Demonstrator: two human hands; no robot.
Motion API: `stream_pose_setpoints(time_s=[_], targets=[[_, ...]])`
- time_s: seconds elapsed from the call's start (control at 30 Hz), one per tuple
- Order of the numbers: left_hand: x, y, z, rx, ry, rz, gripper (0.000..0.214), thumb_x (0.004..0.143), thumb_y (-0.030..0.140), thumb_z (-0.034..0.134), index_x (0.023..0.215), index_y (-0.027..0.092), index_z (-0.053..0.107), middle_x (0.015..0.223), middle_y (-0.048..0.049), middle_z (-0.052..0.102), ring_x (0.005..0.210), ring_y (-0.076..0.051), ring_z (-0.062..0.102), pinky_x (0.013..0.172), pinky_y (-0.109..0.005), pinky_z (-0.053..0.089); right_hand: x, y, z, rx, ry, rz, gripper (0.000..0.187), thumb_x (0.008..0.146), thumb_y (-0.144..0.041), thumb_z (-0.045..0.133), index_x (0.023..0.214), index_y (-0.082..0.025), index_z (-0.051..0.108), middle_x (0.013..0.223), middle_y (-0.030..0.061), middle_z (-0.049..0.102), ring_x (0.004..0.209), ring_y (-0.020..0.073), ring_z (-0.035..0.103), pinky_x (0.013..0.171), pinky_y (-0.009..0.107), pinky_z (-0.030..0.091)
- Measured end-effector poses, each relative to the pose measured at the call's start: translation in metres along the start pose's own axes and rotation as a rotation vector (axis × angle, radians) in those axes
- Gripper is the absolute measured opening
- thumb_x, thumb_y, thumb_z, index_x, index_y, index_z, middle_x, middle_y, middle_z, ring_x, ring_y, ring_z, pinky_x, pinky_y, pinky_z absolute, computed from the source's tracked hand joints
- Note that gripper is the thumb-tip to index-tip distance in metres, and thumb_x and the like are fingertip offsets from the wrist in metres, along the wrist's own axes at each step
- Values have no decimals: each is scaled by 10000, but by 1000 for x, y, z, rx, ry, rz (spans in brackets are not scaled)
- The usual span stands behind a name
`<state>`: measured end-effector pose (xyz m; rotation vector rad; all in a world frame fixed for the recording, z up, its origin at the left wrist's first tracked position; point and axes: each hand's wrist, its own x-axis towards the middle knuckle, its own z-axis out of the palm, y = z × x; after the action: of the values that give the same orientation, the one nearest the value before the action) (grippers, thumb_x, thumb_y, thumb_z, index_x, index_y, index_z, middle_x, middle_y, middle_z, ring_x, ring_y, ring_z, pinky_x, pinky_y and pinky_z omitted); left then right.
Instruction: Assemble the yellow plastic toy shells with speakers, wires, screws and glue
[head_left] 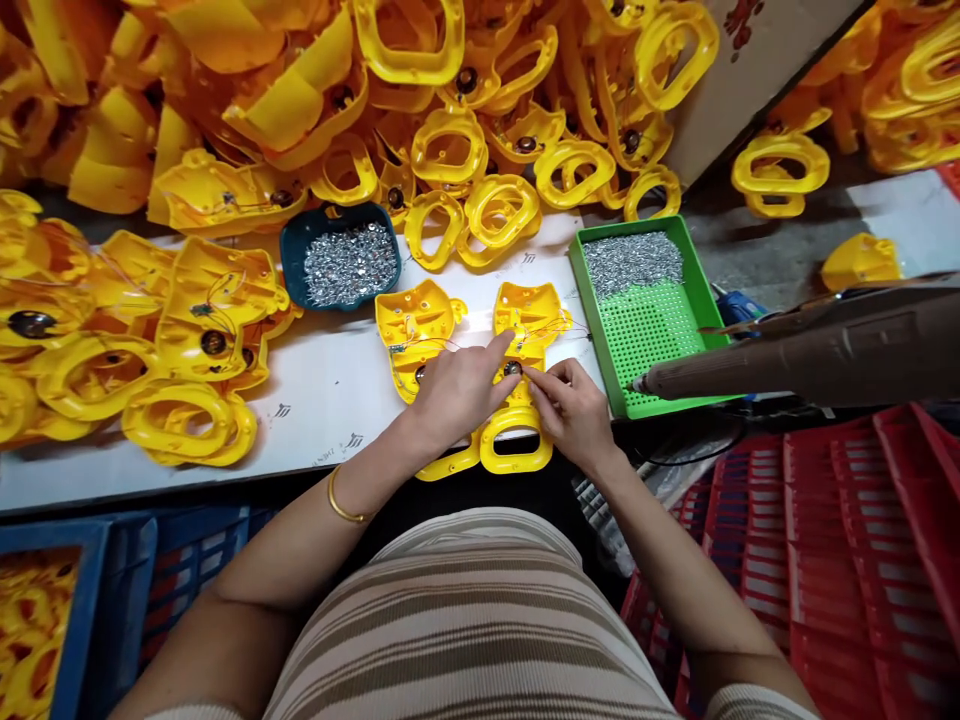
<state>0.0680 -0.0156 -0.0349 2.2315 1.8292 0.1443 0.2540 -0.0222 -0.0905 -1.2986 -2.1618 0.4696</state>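
Two yellow plastic shell halves lie open side by side on the white table (315, 400): the left shell (409, 325) and the right shell (529, 315), both with thin wires inside. My left hand (457, 390) rests over them, its index finger stretched toward a small dark round part (513, 368) in the right shell. My right hand (574, 405) pinches at that same spot with its fingertips together. The shells' yellow handle loops (516, 452) stick out below my hands.
A dark blue dish of small silver screws (349, 262) sits behind the shells. A green tray of screws (637, 300) stands to the right. A hanging power screwdriver (795, 355) points left. Heaps of yellow shells fill the back and left. Red crates (847, 560) are at the right.
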Motion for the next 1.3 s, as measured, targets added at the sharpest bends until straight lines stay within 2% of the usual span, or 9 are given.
stream_pose_setpoints(time_s=[0.07,0.17,0.23,0.33,0.47,0.73,0.83,1.0,1.3], targets=[[4,-2,1,-4,126,20,465,883,453,646,1293,238,608,908,-81,710,758,-253,670,605,-306,467,-6,-1,3,29,49,24,284,948,-241,493,1128,-196,709,880,73,586,760,158,584,652,279,513],[26,2,11,-37,243,122,393,901,446,614,1255,276,630,1201,-118,648,984,-289,630,716,-356,494,-12,-4,6,68,100,58,267,942,-225,493,1099,-176,703,928,96,585,825,176,604,666,289,532],[46,13,21,-53,252,229,392,892,367,632,1272,273,613,1398,-130,538,1206,-336,524,887,-443,480,-14,-5,8,81,112,72,242,936,-211,496,1058,-176,702,942,101,583,853,184,609,679,298,543],[72,35,31,-77,225,314,329,873,225,629,1201,236,647,1528,-129,413,1388,-371,348,1078,-588,320,-18,-4,9,79,127,76,204,927,-194,503,981,-183,700,946,101,580,870,190,613,727,321,557],[82,48,27,-100,205,315,185,902,142,551,845,190,721,1461,-103,505,1396,-337,350,1135,-585,224,-29,0,9,127,148,95,228,924,-179,519,1083,-186,682,978,106,579,859,182,619,692,313,567],[49,-7,11,-152,335,481,289,957,442,536,872,251,735,1414,-31,530,1390,-308,334,1145,-545,214,-29,-18,-13,149,407,205,353,924,-237,554,1274,-228,596,1179,119,586,754,132,616,566,262,555],[39,-22,11,-104,332,538,308,978,448,502,889,268,735,1432,-8,514,1417,-294,312,1165,-540,182,-17,-29,-18,317,311,297,346,952,-328,524,1273,-224,605,1213,123,610,665,109,631,526,253,547],[36,-25,9,-77,325,640,272,1002,382,479,920,294,723,1416,29,538,1411,-241,366,1176,-499,220,0,-26,-15,678,51,522,391,895,-481,597,1125,-185,706,972,81,732,635,127,639,507,240,521],[41,-25,1,-136,193,604,245,986,355,497,863,279,695,1394,77,554,1448,-233,346,1203,-552,214,7,-15,-18,764,-45,521,270,801,-456,717,808,-196,790,820,34,729,732,131,639,673,245,492]])
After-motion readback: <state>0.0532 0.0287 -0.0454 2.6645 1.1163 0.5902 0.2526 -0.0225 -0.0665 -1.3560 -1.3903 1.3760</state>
